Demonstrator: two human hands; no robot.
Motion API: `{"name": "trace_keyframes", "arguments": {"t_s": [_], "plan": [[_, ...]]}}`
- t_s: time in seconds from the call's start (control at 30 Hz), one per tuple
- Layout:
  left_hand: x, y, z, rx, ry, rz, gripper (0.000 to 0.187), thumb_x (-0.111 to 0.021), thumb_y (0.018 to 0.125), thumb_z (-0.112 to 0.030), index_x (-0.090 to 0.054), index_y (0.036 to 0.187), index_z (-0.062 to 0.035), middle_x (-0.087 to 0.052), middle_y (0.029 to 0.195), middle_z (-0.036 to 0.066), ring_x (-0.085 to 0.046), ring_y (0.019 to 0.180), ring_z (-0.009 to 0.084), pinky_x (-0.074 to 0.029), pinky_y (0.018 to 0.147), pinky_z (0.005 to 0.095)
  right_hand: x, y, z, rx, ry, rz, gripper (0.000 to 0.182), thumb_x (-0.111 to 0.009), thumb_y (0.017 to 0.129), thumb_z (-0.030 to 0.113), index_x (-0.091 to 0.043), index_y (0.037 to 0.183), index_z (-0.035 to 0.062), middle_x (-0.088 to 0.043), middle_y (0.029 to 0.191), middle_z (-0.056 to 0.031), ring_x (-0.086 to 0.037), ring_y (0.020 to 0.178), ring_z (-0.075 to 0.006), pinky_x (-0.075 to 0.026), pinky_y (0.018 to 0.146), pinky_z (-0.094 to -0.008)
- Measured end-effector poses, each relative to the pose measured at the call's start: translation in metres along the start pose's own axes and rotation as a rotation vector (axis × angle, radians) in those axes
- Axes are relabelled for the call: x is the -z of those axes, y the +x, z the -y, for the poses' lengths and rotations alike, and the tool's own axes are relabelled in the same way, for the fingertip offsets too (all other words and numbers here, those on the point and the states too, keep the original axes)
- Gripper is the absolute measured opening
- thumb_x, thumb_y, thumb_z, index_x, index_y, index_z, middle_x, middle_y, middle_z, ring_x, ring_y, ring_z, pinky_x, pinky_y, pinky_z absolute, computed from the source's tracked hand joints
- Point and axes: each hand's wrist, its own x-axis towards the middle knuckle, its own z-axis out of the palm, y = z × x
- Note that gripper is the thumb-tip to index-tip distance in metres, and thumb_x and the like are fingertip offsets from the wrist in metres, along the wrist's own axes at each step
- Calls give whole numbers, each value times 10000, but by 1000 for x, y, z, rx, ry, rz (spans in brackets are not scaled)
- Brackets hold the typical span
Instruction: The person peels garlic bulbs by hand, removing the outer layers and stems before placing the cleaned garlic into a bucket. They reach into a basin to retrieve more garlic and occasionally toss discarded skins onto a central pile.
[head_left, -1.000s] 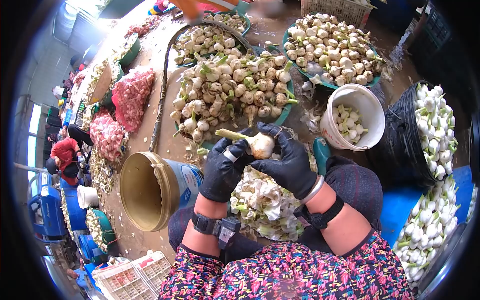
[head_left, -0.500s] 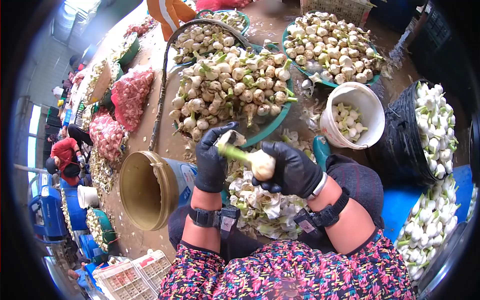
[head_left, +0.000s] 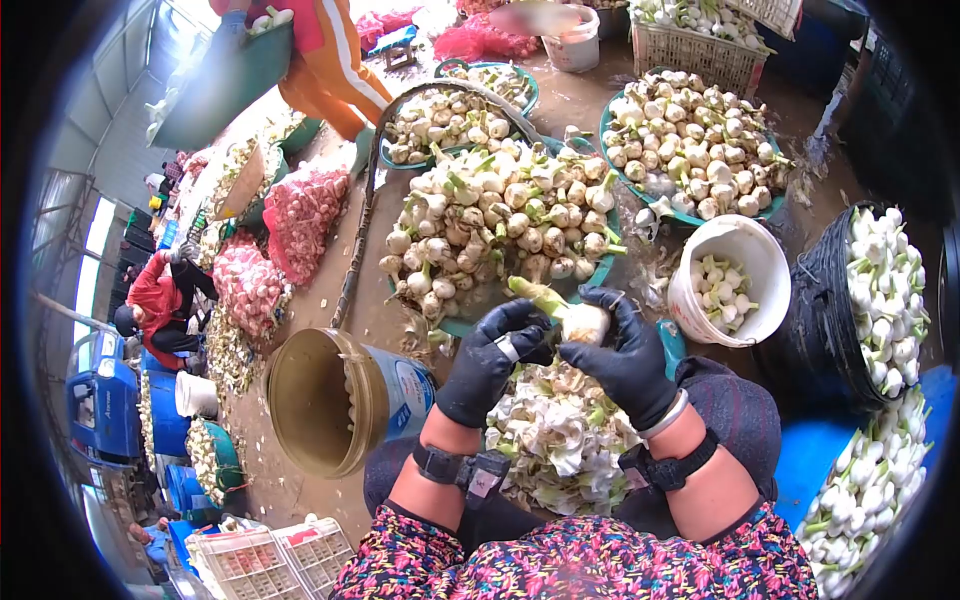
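Observation:
A garlic bulb [head_left: 584,325] with a green stem is in front of me, its stem pointing up and left. My right hand [head_left: 628,362], black-gloved, grips the bulb from the right with its fingers closed. On the other side, my left hand [head_left: 492,362], also gloved, has curled fingers close beneath the stem; what they pinch is hidden. A white band [head_left: 508,348] crosses a finger of that hand. Below both hands lies a heap of peeled garlic skins [head_left: 560,425]. Beyond them sits a wide green tub [head_left: 597,278] piled with untrimmed garlic bulbs [head_left: 500,215].
An open bucket [head_left: 360,400] lies tilted at left. At right stand a white bucket [head_left: 775,290] holding peeled garlic and a black tub [head_left: 815,310] full of clean bulbs. Another garlic basin [head_left: 607,128] is behind. A person in orange trousers [head_left: 335,70] carries a green basin [head_left: 225,90].
The bulb and both hands have shifted right and slightly down in view. The stem now tilts upward, and the left hand is lower beside it. The person in orange has come further into view.

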Motion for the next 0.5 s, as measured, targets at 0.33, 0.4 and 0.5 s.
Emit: {"name": "trace_keyframes", "arguments": {"t_s": [0.33, 0.4, 0.5], "plan": [[-8, -6, -3, -294, 212, 10, 120, -543, 845, -88, -573, 901, 15, -580, 853, 36, -568, 750, 105, -480, 692, 237, -3, -5, -7, -135, 213, 84, 559, -720, 708, -18, -447, 1196, -24, -571, 1099, -117, -567, 986, -167, -487, 865, -300], [-8, -7, -6, -52, -265, 33, 179, -491, 847, -45, -564, 981, 47, -583, 863, 58, -591, 787, 132, -510, 739, 261, 0, -1, -8, -223, 320, 50, 565, -722, 704, -23, -445, 1197, -21, -565, 1083, -116, -570, 982, -175, -495, 852, -297], [-11, -7, -5, -39, -362, -26, 270, -499, 856, -97, -523, 1081, 49, -583, 889, 61, -604, 810, 165, -517, 760, 318, 0, -2, -7, -196, 264, 27, 584, -732, 689, -25, -446, 1199, -20, -552, 1089, -105, -558, 992, -167, -487, 863, -290]]}}
